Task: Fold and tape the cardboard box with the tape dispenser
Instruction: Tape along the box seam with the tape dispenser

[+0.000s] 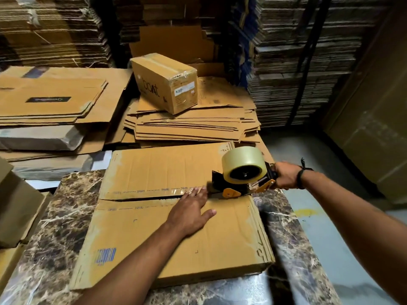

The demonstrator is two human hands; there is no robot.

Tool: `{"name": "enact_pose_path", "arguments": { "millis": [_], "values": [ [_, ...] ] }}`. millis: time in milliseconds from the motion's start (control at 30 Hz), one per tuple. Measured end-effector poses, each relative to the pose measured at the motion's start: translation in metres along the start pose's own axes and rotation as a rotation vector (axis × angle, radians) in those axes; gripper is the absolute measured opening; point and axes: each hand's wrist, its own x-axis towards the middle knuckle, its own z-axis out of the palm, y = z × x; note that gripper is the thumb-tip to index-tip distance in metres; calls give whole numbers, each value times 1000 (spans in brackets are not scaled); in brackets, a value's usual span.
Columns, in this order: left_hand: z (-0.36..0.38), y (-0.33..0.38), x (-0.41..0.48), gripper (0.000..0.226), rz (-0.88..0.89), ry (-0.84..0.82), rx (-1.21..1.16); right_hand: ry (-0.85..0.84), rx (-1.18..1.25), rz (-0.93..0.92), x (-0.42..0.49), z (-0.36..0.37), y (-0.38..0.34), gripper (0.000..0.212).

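Head view: my right hand (286, 176) is gripping the tape dispenser (240, 175), seam (143, 198) running leftward past my left hand (191, 209) (spread, pressing flat).

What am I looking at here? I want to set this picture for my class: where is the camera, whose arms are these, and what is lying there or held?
There is no machine here. A person wears one camera on the head, looking forward and down, so both arms are that person's own. On the marble table lies a cardboard box, its two flaps meeting at a seam. The left hand lies flat on the box beside the seam and holds nothing. The right hand grips the handle of a tape dispenser with a clear roll, set at the seam's right end. Behind are a sealed box and stacks of flat cardboard.
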Motion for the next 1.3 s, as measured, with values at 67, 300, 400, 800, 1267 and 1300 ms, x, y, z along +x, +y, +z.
{"name": "enact_pose_path", "arguments": {
  "millis": [67,300,400,800,1267,1300],
  "values": [
    [-1,-5,1,69,1,-8,-26,7,23,10,-5,-2,3,23],
    [1,2,0,64,1,-15,-42,-12,55,15,-8,-10,24,21],
    [4,4,1,61,-47,-22,-58,0,93,23,-10,-21,45,20],
    [8,94,33,88,-153,71,71,-93,348,-147,9,15,96,13],
    [38,137,48,74,-255,162,34,-100,529,-185,8,26,128,8],
    [39,136,48,77,-259,149,29,-98,528,-177,7,26,137,11]
  ]
}}
